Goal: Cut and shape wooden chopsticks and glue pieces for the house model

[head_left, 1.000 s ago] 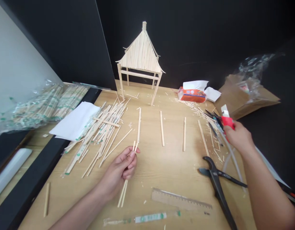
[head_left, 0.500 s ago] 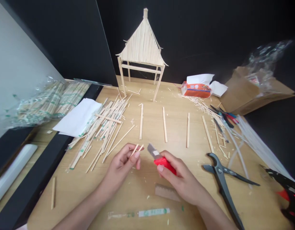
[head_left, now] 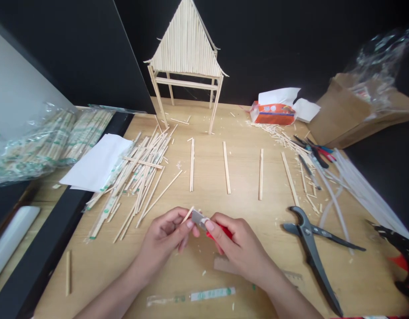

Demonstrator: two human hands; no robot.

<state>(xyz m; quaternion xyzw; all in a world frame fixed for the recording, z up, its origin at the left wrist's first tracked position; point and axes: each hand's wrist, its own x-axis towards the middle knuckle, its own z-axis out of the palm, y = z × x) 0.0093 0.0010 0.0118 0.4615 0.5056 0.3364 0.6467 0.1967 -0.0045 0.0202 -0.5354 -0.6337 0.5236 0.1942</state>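
Note:
My left hand [head_left: 171,230] pinches thin wooden sticks [head_left: 188,214], whose tips stick up past the fingertips. In my right hand [head_left: 229,235] is a red utility knife [head_left: 220,233], its wide grey blade [head_left: 198,219] against or very close to the sticks; exact contact is hard to make out. The right thumb lies near the base of the blade. Under the right hand a ruler [head_left: 224,264] is partly hidden. Ahead of my hands, pairs of sticks [head_left: 192,165] lie spaced apart on the wooden table [head_left: 164,248].
A stick-built house model [head_left: 187,48] stands at the back. Piled sticks [head_left: 141,168], paper [head_left: 97,161] and bagged chopsticks [head_left: 34,141] lie left. At right are large pliers [head_left: 312,248], an orange tissue pack [head_left: 274,114], a cardboard box [head_left: 344,110] and a glue gun [head_left: 400,252].
The knife has moved left and its blade now meets or nearly meets the sticks in my left hand. My right thumb has shifted forward toward the blade. The camera view has shifted slightly.

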